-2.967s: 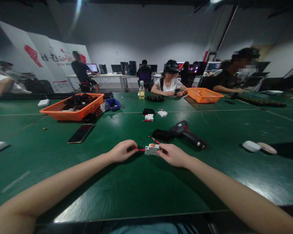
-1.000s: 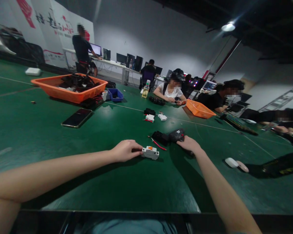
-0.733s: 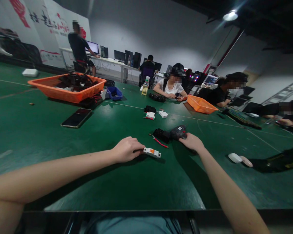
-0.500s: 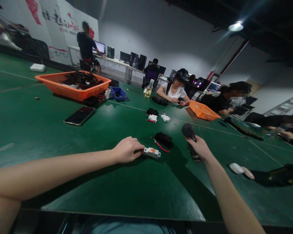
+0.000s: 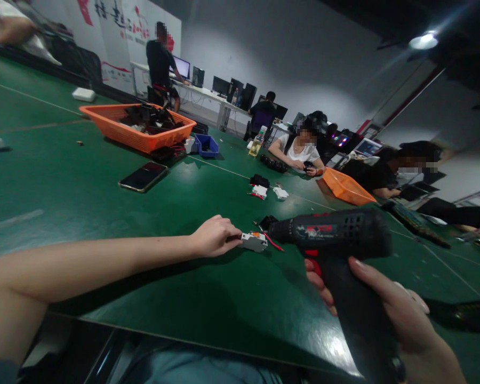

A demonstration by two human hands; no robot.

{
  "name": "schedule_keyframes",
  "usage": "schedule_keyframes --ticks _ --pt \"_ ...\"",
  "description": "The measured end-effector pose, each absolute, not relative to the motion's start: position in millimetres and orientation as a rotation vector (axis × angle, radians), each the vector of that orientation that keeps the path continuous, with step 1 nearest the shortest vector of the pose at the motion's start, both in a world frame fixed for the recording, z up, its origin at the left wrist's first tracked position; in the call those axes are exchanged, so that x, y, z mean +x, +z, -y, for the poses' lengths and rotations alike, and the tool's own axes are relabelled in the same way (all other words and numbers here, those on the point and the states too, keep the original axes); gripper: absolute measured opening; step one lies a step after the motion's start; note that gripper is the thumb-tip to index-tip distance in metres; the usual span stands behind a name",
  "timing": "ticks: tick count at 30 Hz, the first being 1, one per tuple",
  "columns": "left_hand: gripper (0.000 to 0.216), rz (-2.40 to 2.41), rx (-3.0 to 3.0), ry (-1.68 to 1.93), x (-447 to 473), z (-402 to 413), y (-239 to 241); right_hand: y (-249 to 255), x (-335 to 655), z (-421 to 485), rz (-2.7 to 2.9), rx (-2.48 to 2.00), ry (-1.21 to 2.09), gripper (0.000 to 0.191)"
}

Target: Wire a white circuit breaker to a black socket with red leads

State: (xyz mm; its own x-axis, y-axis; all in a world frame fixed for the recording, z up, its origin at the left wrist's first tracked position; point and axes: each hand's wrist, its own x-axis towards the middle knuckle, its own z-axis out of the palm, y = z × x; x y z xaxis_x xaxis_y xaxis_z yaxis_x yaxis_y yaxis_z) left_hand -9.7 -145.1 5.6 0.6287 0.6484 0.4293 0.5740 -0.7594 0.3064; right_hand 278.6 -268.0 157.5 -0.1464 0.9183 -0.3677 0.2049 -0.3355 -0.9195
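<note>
My left hand (image 5: 218, 237) pinches a small white circuit breaker (image 5: 255, 242) with an orange switch, low over the green table. A black and red cordless drill (image 5: 336, 234) is gripped by its handle in my right hand (image 5: 404, 309). The drill lies level in the air, its chuck pointing left toward the breaker. Its tip reaches close to the breaker; whether they touch I cannot tell. Just behind the chuck, a black part (image 5: 268, 221) is partly hidden, with a red wire (image 5: 274, 242) beside it.
Farther back lie more white breakers (image 5: 260, 191) and a black block (image 5: 260, 180). A phone (image 5: 143, 176), an orange basket of black parts (image 5: 144, 140) and a blue bin (image 5: 207, 145) stand at left. Another orange basket (image 5: 346, 186) is near a seated person (image 5: 300, 152).
My right hand has lifted the drill off the table and brought it nearer, turning it level with its chuck toward the breaker. The breaker has tilted slightly in my left hand.
</note>
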Motion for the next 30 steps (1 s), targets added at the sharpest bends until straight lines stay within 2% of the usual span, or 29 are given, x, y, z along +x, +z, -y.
schedule_keyframes --ticks 5,10,18,30 --pt "0.023 -0.984 2.725 0.825 -11 145 6 149 272 277 1.157 -1.558 1.662 0.056" --pt "0.021 -1.0 2.708 0.821 -9 146 8 151 264 273 1.13 -1.542 1.622 0.048" --pt "0.024 -0.995 2.711 0.837 -8 144 4 151 268 266 1.148 -1.578 1.641 0.052" --pt "0.023 -0.997 2.699 0.843 -8 145 6 164 257 272 1.265 -1.617 1.595 0.046"
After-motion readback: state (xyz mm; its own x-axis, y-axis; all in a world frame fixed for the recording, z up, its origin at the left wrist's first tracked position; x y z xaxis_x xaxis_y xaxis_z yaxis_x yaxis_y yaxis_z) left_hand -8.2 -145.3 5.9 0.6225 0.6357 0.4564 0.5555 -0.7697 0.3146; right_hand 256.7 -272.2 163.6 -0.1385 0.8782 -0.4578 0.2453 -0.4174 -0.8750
